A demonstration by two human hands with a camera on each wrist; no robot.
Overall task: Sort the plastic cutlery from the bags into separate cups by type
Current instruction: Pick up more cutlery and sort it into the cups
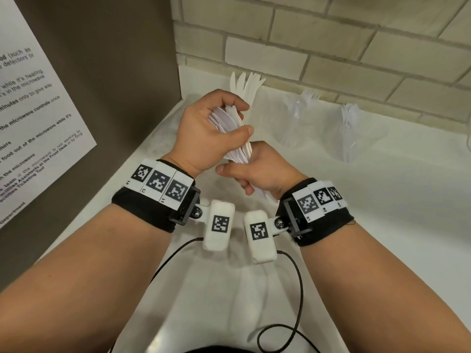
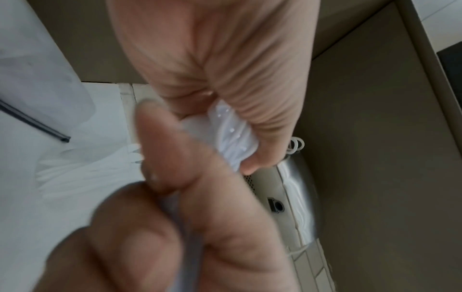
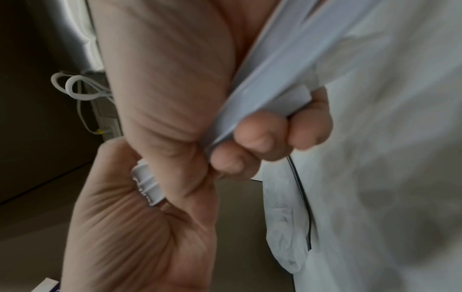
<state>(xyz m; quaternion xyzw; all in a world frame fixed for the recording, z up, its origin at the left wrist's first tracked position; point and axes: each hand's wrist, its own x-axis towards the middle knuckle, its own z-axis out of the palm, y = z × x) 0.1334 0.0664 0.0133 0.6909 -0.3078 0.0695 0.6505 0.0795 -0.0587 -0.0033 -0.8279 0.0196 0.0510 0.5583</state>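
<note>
Both hands hold one bundle of white plastic spoons (image 1: 240,151) above the white counter (image 1: 382,200). My left hand (image 1: 239,118) curls round the spoon bowls (image 2: 230,134). Just below it, my right hand (image 1: 242,171) grips the handles (image 3: 262,94). White knives (image 1: 246,82) stand upright behind the left hand; their cup is hidden. To the right stand a clear cup with forks (image 1: 300,123) and another clear cup (image 1: 353,133) with white cutlery whose type I cannot tell.
A grey cabinet side (image 1: 114,72) with a printed notice (image 1: 33,118) closes off the left. A brick wall (image 1: 331,47) runs behind the cups. A clear zip bag (image 3: 287,227) and loose white cutlery (image 2: 82,171) lie on the counter. Black cables (image 1: 300,276) trail near my body.
</note>
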